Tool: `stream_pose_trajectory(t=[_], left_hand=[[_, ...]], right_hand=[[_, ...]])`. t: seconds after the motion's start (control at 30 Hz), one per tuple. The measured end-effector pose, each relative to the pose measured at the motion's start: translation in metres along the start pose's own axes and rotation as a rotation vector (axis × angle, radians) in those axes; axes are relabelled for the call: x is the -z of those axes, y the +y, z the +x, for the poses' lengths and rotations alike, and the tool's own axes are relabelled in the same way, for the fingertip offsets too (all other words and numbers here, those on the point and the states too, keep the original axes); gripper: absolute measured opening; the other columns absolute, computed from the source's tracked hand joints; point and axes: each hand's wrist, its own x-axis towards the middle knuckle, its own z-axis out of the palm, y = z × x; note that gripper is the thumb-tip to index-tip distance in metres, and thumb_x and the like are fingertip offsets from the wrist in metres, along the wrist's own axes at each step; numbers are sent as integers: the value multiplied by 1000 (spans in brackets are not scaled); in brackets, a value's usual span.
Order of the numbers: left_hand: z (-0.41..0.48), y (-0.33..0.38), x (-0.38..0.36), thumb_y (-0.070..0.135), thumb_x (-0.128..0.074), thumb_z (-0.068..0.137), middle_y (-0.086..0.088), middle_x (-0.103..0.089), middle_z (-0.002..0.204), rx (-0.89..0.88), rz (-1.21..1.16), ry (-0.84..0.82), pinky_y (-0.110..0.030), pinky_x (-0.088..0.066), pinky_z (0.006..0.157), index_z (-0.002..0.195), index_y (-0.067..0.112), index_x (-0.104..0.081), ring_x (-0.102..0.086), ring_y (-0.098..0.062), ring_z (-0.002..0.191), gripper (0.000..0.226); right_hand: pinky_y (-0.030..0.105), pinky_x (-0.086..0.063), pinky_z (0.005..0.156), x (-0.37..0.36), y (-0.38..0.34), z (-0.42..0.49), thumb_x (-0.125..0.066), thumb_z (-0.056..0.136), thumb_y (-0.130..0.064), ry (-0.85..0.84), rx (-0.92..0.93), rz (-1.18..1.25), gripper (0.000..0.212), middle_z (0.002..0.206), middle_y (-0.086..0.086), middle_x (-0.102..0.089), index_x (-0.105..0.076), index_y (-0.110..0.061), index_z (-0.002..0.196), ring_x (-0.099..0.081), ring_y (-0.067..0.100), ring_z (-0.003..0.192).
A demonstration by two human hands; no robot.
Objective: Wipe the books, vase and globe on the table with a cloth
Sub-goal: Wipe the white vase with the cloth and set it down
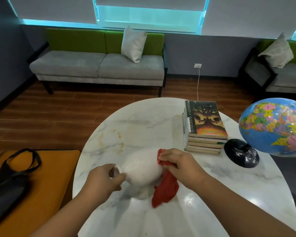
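On the marble counter [161, 120], we see the left hand [102, 180] gripping the tilted white vase [140, 170] by its neck, the right hand [179, 161] pressing a red cloth [164, 187] against its side; books [205, 127] and globe [273, 127] sit beyond.

A long grey sofa [96, 65] stands by the far wall. Its back is green. 1 white pillow [133, 44] stands up on its right seat and leans on the back. Above the sofa is a wide window [149, 19] with grey blinds [58, 9] pulled most of the way down. Blue-green light shows under them. To the right is a second sofa [284, 79] with a second pillow [277, 52] on it. Between the 2 sofas a white socket [197, 66] sits on the wall. A thin white cord [198, 82] hangs down from it. The floor [41, 117] is brown wood. At the left is an orange seat [55, 177] with a black bag [9, 189] lying on it.
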Motion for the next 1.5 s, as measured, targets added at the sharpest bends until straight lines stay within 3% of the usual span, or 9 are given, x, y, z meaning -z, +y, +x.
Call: stream_pose_trajectory(t=[0.13, 0.37, 0.63, 0.77, 0.97, 1.1, 1.2, 1.33, 1.5], left_hand=[[-1, -11, 0, 21, -68, 88, -22, -67, 86, 186, -303, -25, -39, -59, 78, 89, -3, -66, -72, -29, 65, 24], [0, -18, -5, 19, -66, 89, -33, -62, 90, 266, -392, -49, -34, -59, 73, 88, -8, -66, -71, -35, 69, 27], [-2, -12, -9, 23, -66, 89, -32, -66, 94, 297, -433, -44, -27, -57, 62, 85, 0, -69, -70, -33, 67, 24], [-4, -7, -10, 23, -66, 89, -33, -65, 95, 281, -431, -43, -23, -55, 56, 81, 1, -68, -68, -29, 62, 23], [-6, -3, -17, 23, -67, 88, -28, -68, 88, 246, -390, -47, -25, -57, 58, 87, -7, -69, -70, -30, 63, 30], [-5, 1, -14, 27, -69, 87, -28, -68, 88, 252, -396, -45, -39, -60, 76, 92, -9, -68, -70, -28, 61, 37], [-5, 3, -14, 27, -68, 87, -24, -69, 84, 256, -386, -34, -35, -60, 73, 92, -8, -68, -71, -28, 63, 36], [-10, 6, -15, 28, -66, 88, -18, -68, 86, 244, -356, -30, -30, -60, 69, 93, 6, -65, -72, -26, 66, 22], [-16, 0, -12, 37, -75, 79, -5, -70, 88, 117, -211, -75, -34, -59, 73, 103, 37, -49, -71, -19, 76, 35]], right_hand=[[-4, -29, 87, -11, 14, -11, -69, 83, -1, 109, -270, 96, 30, 101, -14, -54, -72, -15, 109, -56, 10, 103], [-5, -28, 89, -43, -2, -26, -64, 89, -9, 316, -324, 170, 30, 104, -19, -50, -68, -17, 118, -53, -2, 99], [5, -27, 103, -48, -24, -29, -61, 90, -19, 14, 139, 22, 32, 125, -16, -51, -66, -24, 121, -44, -3, 116], [2, -24, 103, -40, -14, -18, -65, 88, -10, 245, -116, 168, 32, 124, -24, -42, -68, -19, 119, -47, 3, 121], [18, -29, 105, -47, -40, -24, -52, 90, -13, -67, 211, -9, 36, 131, -3, -53, -65, -23, 122, -42, 9, 123], [9, -26, 108, -36, -16, -14, -58, 86, -14, 183, 54, 28, 32, 125, -5, -59, -70, -23, 114, -51, 14, 120], [15, -28, 109, -39, -22, -12, -55, 86, -15, 152, 25, -21, 36, 129, -2, -58, -67, -21, 120, -50, 16, 122], [19, -33, 102, -43, -37, -19, -61, 82, -17, -69, 348, -187, 36, 126, -2, -61, -68, -20, 117, -42, 9, 117], [21, -36, 102, -43, -38, -21, -43, 87, -25, -2, 250, -66, 38, 126, -8, -61, -70, -21, 114, -41, 4, 118]])
